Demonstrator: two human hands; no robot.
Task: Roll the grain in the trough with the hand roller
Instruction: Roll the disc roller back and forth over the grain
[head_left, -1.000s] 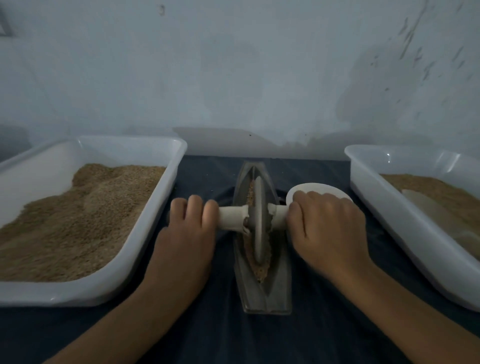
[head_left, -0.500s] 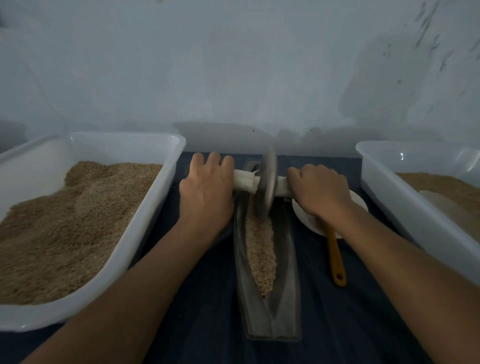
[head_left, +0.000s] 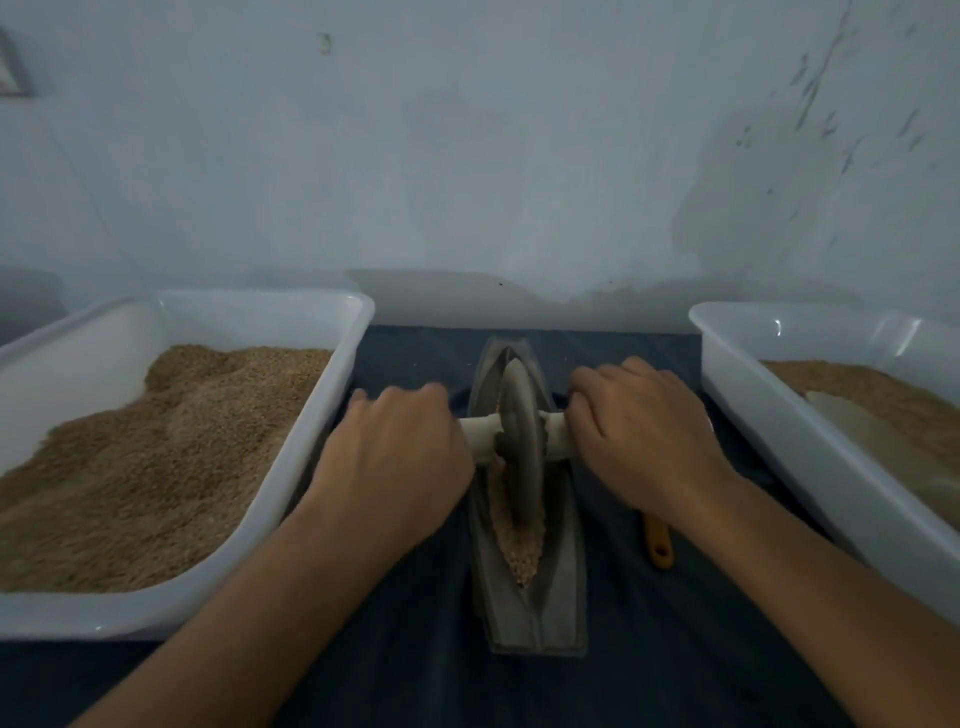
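Observation:
A narrow grey boat-shaped trough (head_left: 563, 592) lies lengthwise on the dark cloth in the middle. Brown grain (head_left: 522, 545) fills its groove towards the near end. The hand roller's grey disc (head_left: 519, 441) stands upright in the groove at mid-length, on a white axle. My left hand (head_left: 400, 457) grips the axle's left handle (head_left: 480, 434), with fingers curled over it. The right handle (head_left: 557, 439) is held the same way by my right hand (head_left: 639, 441).
A white tub (head_left: 291, 467) heaped with brown grain stands on the left. Another white tub (head_left: 769, 415) with grain stands on the right. An orange utensil handle (head_left: 658, 545) pokes out under my right wrist. A pale wall closes off the back.
The roller went from mid-trough to the far end half a second ago. It has now come back towards me to mid-trough, both hands still gripping the handles.

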